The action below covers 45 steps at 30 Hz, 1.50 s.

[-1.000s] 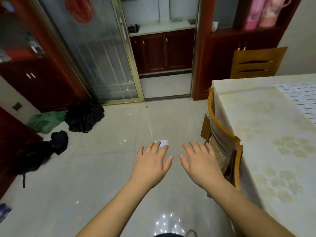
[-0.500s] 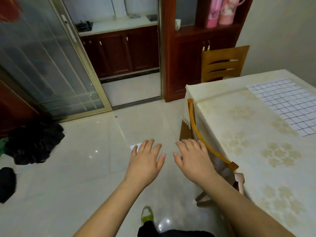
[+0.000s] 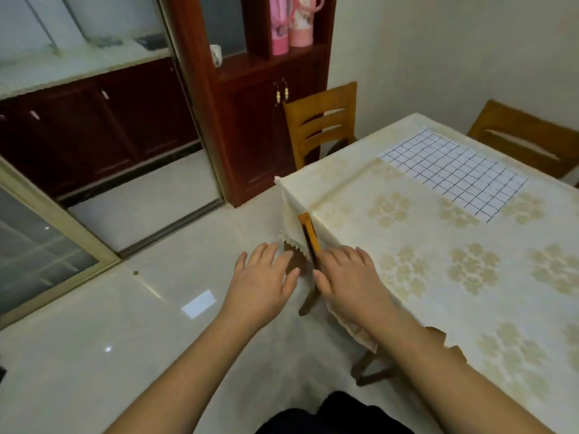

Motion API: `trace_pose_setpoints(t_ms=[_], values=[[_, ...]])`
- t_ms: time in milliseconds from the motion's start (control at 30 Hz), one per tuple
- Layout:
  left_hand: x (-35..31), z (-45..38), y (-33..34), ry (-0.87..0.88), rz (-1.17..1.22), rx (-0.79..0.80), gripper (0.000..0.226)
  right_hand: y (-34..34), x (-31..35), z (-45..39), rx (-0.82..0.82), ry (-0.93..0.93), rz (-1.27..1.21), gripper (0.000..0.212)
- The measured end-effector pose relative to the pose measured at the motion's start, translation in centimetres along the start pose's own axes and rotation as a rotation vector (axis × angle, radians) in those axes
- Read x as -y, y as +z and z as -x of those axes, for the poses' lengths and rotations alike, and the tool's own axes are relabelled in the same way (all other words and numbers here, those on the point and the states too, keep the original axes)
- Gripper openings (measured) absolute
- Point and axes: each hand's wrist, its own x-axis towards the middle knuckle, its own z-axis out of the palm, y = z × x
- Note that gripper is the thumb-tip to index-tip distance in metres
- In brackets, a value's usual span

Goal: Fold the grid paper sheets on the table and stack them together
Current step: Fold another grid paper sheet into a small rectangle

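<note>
A white grid paper sheet (image 3: 454, 175) with dark lines lies flat on the far part of the table (image 3: 438, 277), which wears a cream cloth with a flower pattern. My left hand (image 3: 261, 281) hovers palm down over the floor beside the table's near left edge, fingers straight and empty. My right hand (image 3: 351, 278) is stretched out palm down at that same edge, empty too. Both hands are well short of the sheet.
A wooden chair (image 3: 308, 233) is tucked under the table's left side, close to my hands. Two more chairs stand at the far end (image 3: 322, 120) and far right (image 3: 526, 136). A dark red cabinet (image 3: 266, 120) and a glass sliding door (image 3: 40, 245) border the tiled floor.
My view has swung right, toward the table, so the grid sheet now shows in full. Both hands stay outstretched and empty, now nearer the table's edge.
</note>
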Motion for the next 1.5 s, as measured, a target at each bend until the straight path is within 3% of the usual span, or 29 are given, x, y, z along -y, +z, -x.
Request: trace_pose_setpoints(t_ms=[133, 267, 600, 800, 1033, 1167, 1300, 1500], values=[[-0.4, -6.1, 0.5, 0.095, 0.006, 0.015, 0.056, 0.5, -2.5, -3.1, 0.008, 0.074, -0.011, 0.047], [-1.2, -11.3, 0.2, 0.174, -0.005, 0.045, 0.048, 1.0, -5.2, -6.6, -0.03, 0.15, -0.037, 0.053], [-4.8, -24.2, -0.6, 0.321, -0.082, 0.116, 0.053, -0.5, -13.6, -13.7, -0.066, 0.348, -0.008, 0.054], [-8.2, -30.3, 0.6, 0.494, -0.132, 0.217, 0.055, 0.5, -17.3, -14.6, -0.074, 0.536, 0.0, 0.054], [-8.9, -40.2, 2.9, 0.753, -0.049, 0.188, 0.054, 1.3, -20.2, -18.3, -0.128, 0.797, 0.048, 0.053], [-9.1, -45.5, 4.1, 0.898, -0.041, 0.172, 0.072, 2.1, -20.8, -21.1, -0.142, 0.921, 0.059, 0.053], [-9.6, -49.5, 5.7, 1.014, -0.049, 0.071, 0.051, 2.7, -21.4, -23.1, -0.135, 0.987, 0.053, 0.053], [-12.7, -53.9, 7.8, 1.063, -0.028, 0.089, 0.049, 4.4, -24.8, -25.2, -0.133, 1.026, 0.043, 0.054]])
